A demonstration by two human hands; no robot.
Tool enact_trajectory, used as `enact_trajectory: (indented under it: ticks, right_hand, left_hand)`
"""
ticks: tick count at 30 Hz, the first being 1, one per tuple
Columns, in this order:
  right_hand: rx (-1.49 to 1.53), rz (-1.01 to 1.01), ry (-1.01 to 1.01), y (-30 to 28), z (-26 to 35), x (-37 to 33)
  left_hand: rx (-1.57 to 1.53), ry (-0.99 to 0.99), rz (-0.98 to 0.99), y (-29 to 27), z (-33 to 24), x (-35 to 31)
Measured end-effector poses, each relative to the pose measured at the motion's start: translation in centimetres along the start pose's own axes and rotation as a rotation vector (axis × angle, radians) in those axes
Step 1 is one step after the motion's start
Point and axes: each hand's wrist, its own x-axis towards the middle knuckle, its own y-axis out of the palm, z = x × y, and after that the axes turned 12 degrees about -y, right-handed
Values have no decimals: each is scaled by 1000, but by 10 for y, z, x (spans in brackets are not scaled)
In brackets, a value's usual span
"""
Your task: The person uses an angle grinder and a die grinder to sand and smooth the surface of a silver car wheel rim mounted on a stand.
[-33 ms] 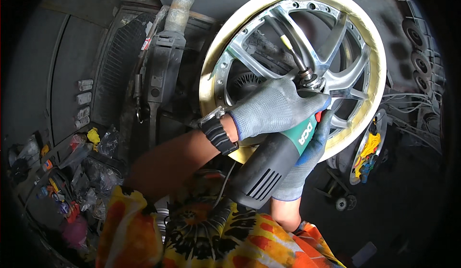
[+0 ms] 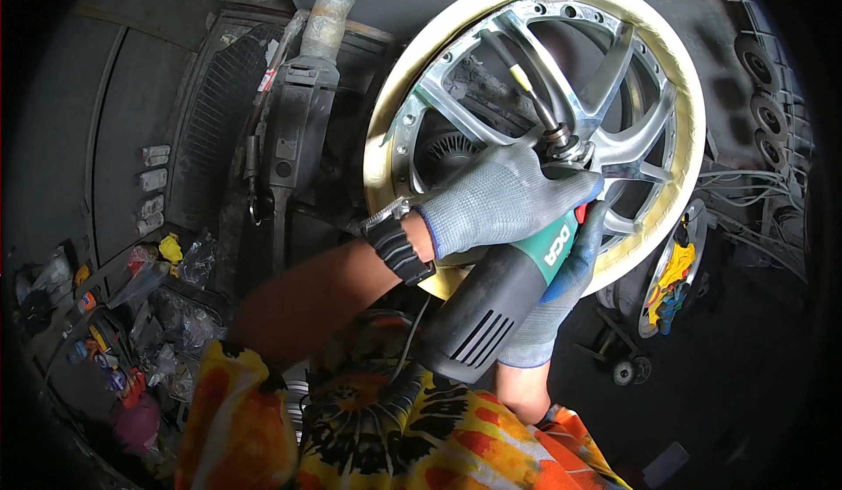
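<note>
A silver spoked wheel (image 2: 605,104) stands in front of me, its rim wrapped in pale yellow covering (image 2: 684,78). Both my hands wear grey knit gloves with blue on them. My left hand (image 2: 495,193) is closed over the front of a green and black die grinder (image 2: 478,314), close to the wheel's hub. Lower on the right, my right hand (image 2: 561,293) wraps the grinder's body beside a red switch. From the grinder's collet a thin shaft (image 2: 537,104) with a yellow band runs up to a dark tip (image 2: 498,47) against a spoke. Some of my fingers are hidden behind the grinder.
A grey bench machine (image 2: 298,130) with a round wheel on top stands at the left. Plastic bags and bottles (image 2: 167,314) lie at lower left. Discs (image 2: 763,95) and cables (image 2: 745,183) are at the right, above a dish with yellow cloth (image 2: 674,271).
</note>
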Motion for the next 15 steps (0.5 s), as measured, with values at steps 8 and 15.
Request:
enact_trajectory:
  ticks: [8, 15]
  right_hand:
    - [-93, -73, 48, 0, 14, 1]
    - [-226, -53, -54, 1, 7, 3]
  left_hand:
    - [-153, -147, -24, 11, -1, -16]
    - [-22, 109, -52, 10, 10, -6]
